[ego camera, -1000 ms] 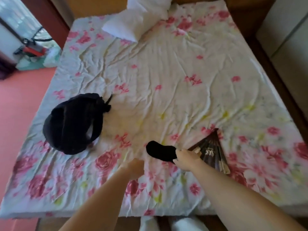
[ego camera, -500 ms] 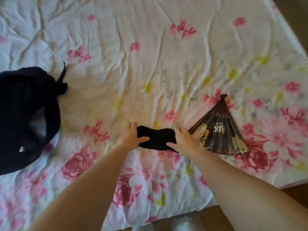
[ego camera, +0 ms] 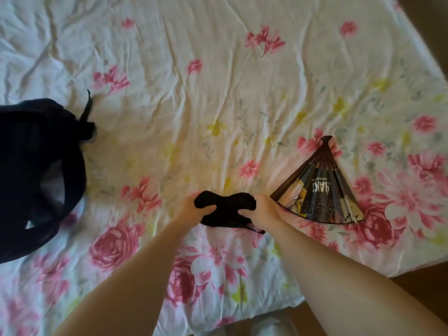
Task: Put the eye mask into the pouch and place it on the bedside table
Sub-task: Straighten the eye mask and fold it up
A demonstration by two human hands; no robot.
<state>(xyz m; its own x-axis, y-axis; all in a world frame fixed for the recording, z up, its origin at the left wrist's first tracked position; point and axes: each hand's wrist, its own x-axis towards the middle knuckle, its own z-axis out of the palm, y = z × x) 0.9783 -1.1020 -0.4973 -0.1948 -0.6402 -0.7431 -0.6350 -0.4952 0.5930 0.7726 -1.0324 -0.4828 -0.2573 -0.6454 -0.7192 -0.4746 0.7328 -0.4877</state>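
- The left hand [ego camera: 191, 209] is closed on the left end of a black eye mask [ego camera: 224, 209], thumb pressed over the top of the fabric.
- The right hand [ego camera: 263, 210] is closed on the mask's right end in the same way, thumb on top.
- The mask is stretched between the two hands near the front edge of the bed [ego camera: 218, 93]; whether it touches the sheet or is raised just off it cannot be told.
- A thin dark strap [ego camera: 254, 229] trails from the mask below the right hand.
- A half-open folding fan [ego camera: 320, 190] lies flat on the sheet just beside the right hand, its pivot pointing away from the person and its printed leaf toward them.
- A large black bag [ego camera: 36, 170] lies on the left side of the bed, well apart from the mask, partly cut off by the picture's edge.
- The bed is covered with a wrinkled white sheet printed with pink flowers.
- Both forearms reach in from the bottom of the view.
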